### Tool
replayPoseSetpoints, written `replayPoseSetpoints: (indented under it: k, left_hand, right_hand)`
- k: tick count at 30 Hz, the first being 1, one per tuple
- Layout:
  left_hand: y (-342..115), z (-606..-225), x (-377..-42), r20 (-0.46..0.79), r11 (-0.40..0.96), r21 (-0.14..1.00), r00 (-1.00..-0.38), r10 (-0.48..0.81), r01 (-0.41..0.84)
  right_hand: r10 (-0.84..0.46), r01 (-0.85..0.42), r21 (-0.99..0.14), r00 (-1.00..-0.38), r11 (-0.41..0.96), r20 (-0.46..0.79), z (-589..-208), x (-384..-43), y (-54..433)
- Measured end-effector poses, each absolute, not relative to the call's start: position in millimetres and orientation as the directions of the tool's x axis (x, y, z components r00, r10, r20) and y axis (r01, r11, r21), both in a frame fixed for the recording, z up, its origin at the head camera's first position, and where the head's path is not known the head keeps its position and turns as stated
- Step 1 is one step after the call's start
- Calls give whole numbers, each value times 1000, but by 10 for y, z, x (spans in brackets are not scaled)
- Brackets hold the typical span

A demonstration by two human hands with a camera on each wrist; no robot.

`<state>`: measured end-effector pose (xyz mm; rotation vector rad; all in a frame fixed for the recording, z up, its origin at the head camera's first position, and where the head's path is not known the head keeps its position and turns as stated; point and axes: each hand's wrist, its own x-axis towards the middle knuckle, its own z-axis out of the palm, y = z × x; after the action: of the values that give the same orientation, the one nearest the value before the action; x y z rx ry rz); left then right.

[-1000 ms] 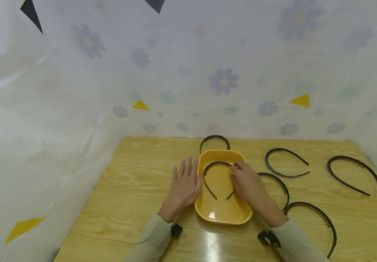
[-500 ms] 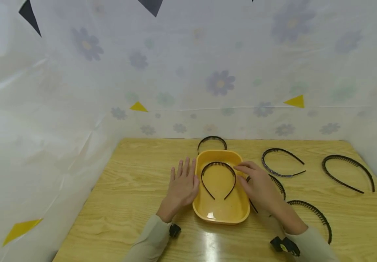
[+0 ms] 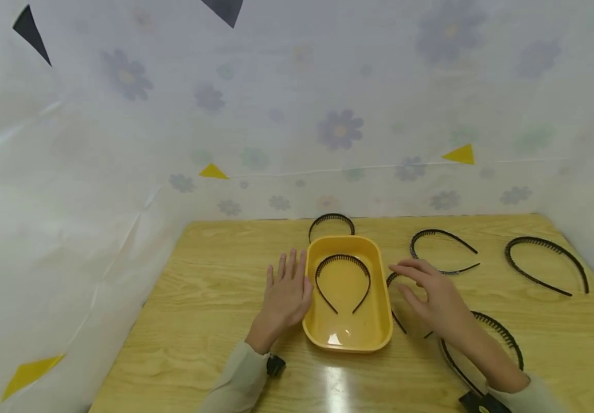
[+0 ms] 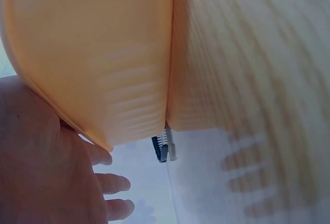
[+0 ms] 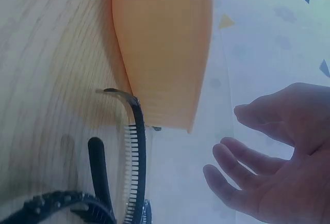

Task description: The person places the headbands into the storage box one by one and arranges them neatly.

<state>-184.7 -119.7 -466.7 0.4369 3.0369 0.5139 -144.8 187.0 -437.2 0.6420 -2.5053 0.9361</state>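
Head view: left hand (image 3: pixel 284 298) and right hand (image 3: pixel 433 295) grasp nothing; dipping the latter could snag the comb-toothed headband (image 3: pixel 398 322) below.

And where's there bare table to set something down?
Widest patch: the left of the table, between its edge and the left grip beside the yellow tray. A smaller one lies at the tray's near end, between the sleeves. Crowded: right of the tray, where dark headbands lie around the right grip.

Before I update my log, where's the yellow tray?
In the head view, the yellow tray sits slightly right of center on the wooden table, between the left hand at its left side and the right hand.
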Motion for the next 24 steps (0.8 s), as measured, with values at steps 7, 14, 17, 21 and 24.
replayPoseSetpoints:
  k: [7,14,17,21,24]
  left_hand:
    - [-1196,-4669,-1849,14,903,335,-959,282,270]
    - [-1193,-4669,-1855,16,903,334,-959,282,271]
    - [-1193,-4660,-1846,6,906,330,-960,280,266]
    - [-1194,-4651,-1836,6,907,327,-961,277,263]
    - [-1197,-4661,-1835,9,906,329,-961,278,265]
  right_hand:
    - [-241,-518,-528,-829,673,505,-4349,-1347,2107]
    - [-200,-455,-590,-872,667,447,-4353,-1233,2349]
    - [-201,-448,-588,-877,674,437,-4399,-1196,2454]
    - [-194,-434,-591,-884,680,426,-4453,-1147,2596]
    - [-167,-404,-615,-898,677,406,-4489,-1094,2702]
